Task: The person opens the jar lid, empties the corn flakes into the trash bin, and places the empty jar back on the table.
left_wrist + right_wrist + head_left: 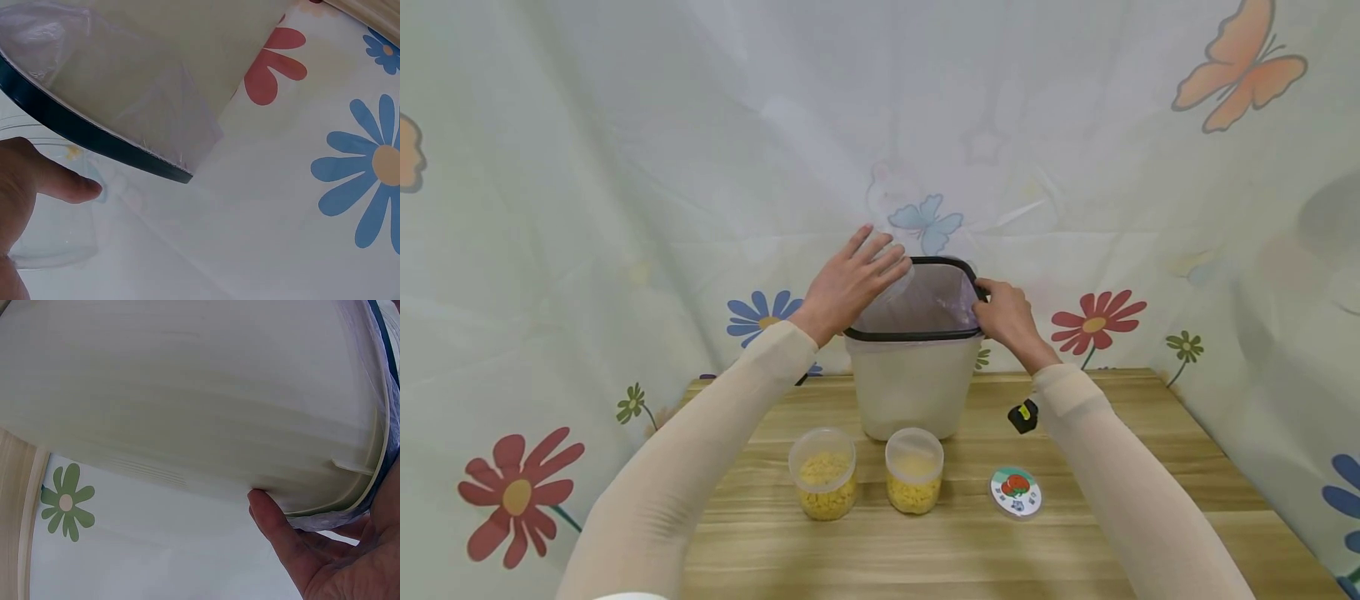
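An off-white trash can (913,383) with a black rim stands at the back of the table, lined with a thin, pale purple bag (962,304). My right hand (1006,315) grips the rim at its right side; in the right wrist view the thumb (275,528) lies against the outer wall. Over the left part of the opening, my left hand (853,283) holds a clear plastic container (56,225), its thumb across the side. The fingers hide most of that container in the head view.
Two clear tubs of yellow crumbs, a left tub (823,483) and a right tub (914,479), stand before the can. A round lid (1016,492) with a tomato picture lies to their right. Behind it is a small black object (1023,416). A printed curtain (700,208) hangs around the table (925,558).
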Motion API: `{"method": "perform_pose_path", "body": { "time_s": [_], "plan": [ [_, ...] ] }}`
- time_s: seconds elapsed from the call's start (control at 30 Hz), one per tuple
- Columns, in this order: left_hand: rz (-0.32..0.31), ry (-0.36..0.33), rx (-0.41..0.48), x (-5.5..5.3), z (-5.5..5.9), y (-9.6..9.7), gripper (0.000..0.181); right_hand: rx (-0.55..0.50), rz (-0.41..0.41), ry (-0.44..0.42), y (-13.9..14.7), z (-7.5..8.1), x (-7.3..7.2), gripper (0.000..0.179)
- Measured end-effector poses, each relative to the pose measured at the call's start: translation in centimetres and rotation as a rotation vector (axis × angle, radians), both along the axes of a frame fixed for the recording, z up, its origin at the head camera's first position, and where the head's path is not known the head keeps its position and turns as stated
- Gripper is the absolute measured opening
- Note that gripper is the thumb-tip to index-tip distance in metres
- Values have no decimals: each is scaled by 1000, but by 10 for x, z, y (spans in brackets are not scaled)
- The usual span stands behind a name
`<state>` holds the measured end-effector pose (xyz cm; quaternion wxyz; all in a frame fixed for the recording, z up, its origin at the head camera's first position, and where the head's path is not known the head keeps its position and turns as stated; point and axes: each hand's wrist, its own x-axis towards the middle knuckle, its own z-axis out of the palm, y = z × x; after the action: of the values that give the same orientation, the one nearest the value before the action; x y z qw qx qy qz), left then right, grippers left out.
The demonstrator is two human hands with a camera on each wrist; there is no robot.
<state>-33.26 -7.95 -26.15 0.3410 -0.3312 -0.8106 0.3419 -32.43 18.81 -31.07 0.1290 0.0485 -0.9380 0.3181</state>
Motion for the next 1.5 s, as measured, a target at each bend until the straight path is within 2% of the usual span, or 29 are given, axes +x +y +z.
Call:
{"method": "perform_pose_path", "body": {
  "time_s": [0.23,0.73,1.2,1.5],
  "plan": [
    [20,2,-53,1,1,3,92,7,-7,1,-1,-2,-1,55],
    [15,81,-112,-1,0,5,88,12,-3,3,-1,-1,0,55],
    [5,107,-136,-2,1,7,87,16,-10,4,0,-1,-1,54],
    [38,147,-229,0,7,12,99,7,-12,0,-2,-2,0,55]
  ]
}}
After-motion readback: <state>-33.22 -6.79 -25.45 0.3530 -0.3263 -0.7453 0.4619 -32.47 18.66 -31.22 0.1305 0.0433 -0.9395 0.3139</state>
